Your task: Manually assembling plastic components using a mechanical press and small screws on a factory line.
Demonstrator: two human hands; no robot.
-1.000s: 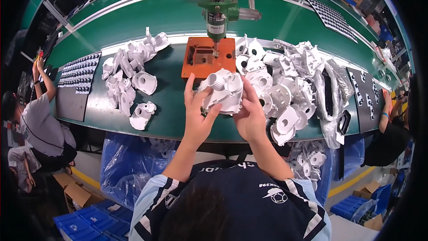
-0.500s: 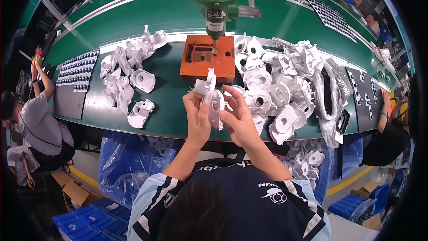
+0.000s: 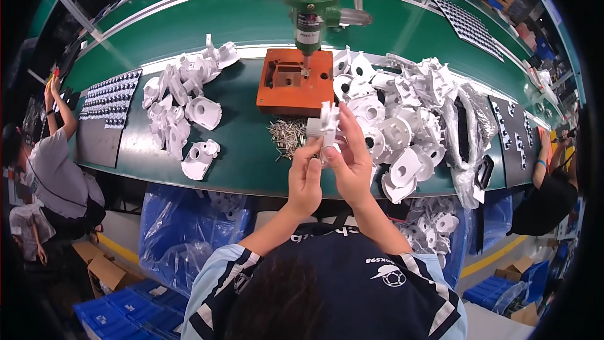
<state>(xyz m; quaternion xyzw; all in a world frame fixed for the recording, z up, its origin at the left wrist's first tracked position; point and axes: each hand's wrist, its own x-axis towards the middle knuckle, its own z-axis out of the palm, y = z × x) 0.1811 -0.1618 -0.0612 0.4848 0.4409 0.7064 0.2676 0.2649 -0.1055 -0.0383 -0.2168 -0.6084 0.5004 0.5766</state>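
Between my two hands is a white plastic housing point(image 3: 328, 127), held up on edge in front of the orange fixture block point(image 3: 294, 88). My left hand point(image 3: 307, 179) grips its lower left side, fingers and thumb closed. My right hand point(image 3: 352, 167) wraps its right side, with the thumb on the near face. A pile of small metal pins or screws point(image 3: 287, 138) lies on the bench just left of the housing. Over the fixture stands a green press head point(image 3: 307, 28), its metal tip reaching down to the block's recess.
White housings are heaped right point(image 3: 402, 126) of the fixture, with a smaller group point(image 3: 202, 113) at left. Dark trays of small parts point(image 3: 111, 101) stand leftward; clear plastic wrap point(image 3: 464, 132) lies at right. Blue bins point(image 3: 182, 233) sit below the bench edge. Other people work at both sides.
Both hands have carried the white housing to the right and turned it more edge-on. The pile of small metal pieces, mostly hidden before, now shows.
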